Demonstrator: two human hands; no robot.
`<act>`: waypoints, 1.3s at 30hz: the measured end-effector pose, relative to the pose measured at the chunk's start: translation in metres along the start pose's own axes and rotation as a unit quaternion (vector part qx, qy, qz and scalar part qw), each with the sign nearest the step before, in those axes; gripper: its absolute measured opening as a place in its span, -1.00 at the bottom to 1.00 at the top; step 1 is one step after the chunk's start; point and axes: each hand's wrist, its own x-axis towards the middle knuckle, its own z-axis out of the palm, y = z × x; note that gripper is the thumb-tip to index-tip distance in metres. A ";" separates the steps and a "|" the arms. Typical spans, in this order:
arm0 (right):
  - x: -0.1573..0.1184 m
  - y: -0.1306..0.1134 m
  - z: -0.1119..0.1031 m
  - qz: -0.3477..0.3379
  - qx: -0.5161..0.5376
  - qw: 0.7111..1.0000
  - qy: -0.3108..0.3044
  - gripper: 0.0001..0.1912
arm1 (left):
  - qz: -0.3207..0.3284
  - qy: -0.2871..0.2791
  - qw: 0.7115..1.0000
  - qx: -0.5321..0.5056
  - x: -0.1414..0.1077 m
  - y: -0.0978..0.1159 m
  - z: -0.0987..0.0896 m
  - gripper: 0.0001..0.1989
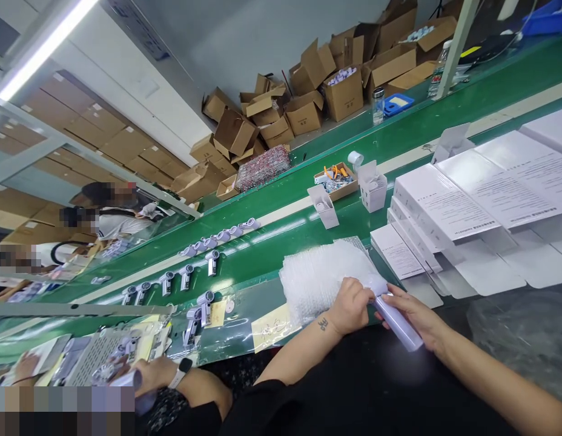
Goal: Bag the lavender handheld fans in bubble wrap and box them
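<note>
My right hand [410,310] is closed around the handle of a lavender handheld fan [400,324], its round head pointing up and away from me. At the fan's head, the fingers of my left hand [352,304] are curled in and gripping it. Just behind both hands lies a pile of clear bubble-wrap bags [315,278] on the bench. Part of the fan's head blends into the pale wrap, and some of my fingertips are hidden.
White printed boxes [449,206] are stacked at right. More lavender fans [186,277] stand along the green conveyor [244,260]. Small open white boxes [372,186] stand beyond the wrap, near a parts carton [338,181]. A co-worker's hand [156,374] works at left.
</note>
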 end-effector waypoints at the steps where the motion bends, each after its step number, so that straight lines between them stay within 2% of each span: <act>1: -0.002 0.000 0.002 -0.010 0.004 1.000 0.005 -0.44 | 0.021 -0.026 0.999 0.004 -0.003 0.002 -0.001 -0.79; 3: -0.006 0.002 0.007 -0.027 0.017 0.999 0.021 -0.52 | 0.021 -0.043 0.999 -0.011 -0.010 0.006 -0.003 -0.79; 5: -0.010 0.005 0.013 -0.021 0.041 0.998 0.048 -0.62 | -0.061 0.006 0.997 -0.054 -0.015 0.009 -0.004 -0.80; 7: -0.013 0.008 0.018 0.010 0.064 0.996 0.056 -0.68 | -0.164 0.062 0.978 -0.116 -0.013 0.013 -0.005 -0.82; 8: -0.015 0.008 0.020 0.032 0.074 0.996 0.049 -0.70 | -0.197 0.070 0.967 -0.147 -0.010 0.015 -0.006 -0.84; 11: -0.019 0.007 0.021 0.084 0.091 0.992 0.031 -0.73 | -0.228 0.034 0.952 -0.203 0.003 0.018 -0.012 -0.86; 14: -0.022 0.008 0.019 0.092 0.096 0.988 0.083 -0.73 | -0.236 -0.010 0.949 -0.208 0.007 0.021 -0.019 -0.86; 18: -0.027 0.017 0.018 0.063 0.121 0.979 0.153 -0.80 | -0.219 -0.034 0.952 -0.211 -0.006 0.023 -0.023 -0.87; 20: -0.031 0.023 0.020 0.066 0.110 0.981 0.145 -0.78 | -0.234 -0.022 0.935 -0.265 -0.012 0.021 -0.023 -0.88; 23: -0.034 0.031 0.022 0.091 0.098 0.987 0.089 -0.69 | -0.261 0.012 0.904 -0.339 -0.015 0.018 -0.020 -0.88; 25: -0.031 0.037 0.021 0.109 0.120 0.986 0.050 -0.69 | -0.237 0.022 0.918 -0.318 -0.016 0.018 -0.018 -0.88; 27: -0.024 0.044 0.017 0.115 0.140 0.983 0.040 -0.77 | -0.173 0.008 0.953 -0.248 -0.017 0.021 -0.017 -0.87; 29: -0.018 0.051 0.013 0.104 0.135 0.983 0.074 -0.85 | -0.114 -0.015 0.976 -0.185 -0.020 0.024 -0.017 -0.85; 31: -0.018 0.053 0.010 0.059 0.080 0.987 0.123 -0.88 | -0.128 -0.021 0.974 -0.187 -0.023 0.025 -0.018 -0.85; 33: -0.028 0.049 0.010 -0.026 -0.059 0.987 0.145 -0.84 | -0.223 0.002 0.940 -0.259 -0.024 0.023 -0.019 -0.88; 34: -0.036 0.044 0.011 -0.080 -0.155 0.974 0.142 -0.80 | -0.281 0.019 0.908 -0.310 -0.024 0.022 -0.020 -0.90; 36: -0.055 0.031 0.016 -0.176 -0.341 0.916 0.120 -0.75 | -0.368 0.040 0.834 -0.409 -0.023 0.021 -0.023 -0.96; 37: -0.065 0.023 0.020 -0.208 -0.405 0.884 0.106 -0.75 | -0.386 0.043 0.807 -0.445 -0.023 0.022 -0.025 -0.96; 38: -0.073 0.016 0.023 -0.228 -0.442 0.863 0.090 -0.77 | -0.389 0.044 0.795 -0.464 -0.022 0.024 -0.026 -0.96; 39: -0.080 0.010 0.027 -0.234 -0.458 0.854 0.077 -0.79 | -0.378 0.042 0.800 -0.464 -0.021 0.026 -0.029 -0.95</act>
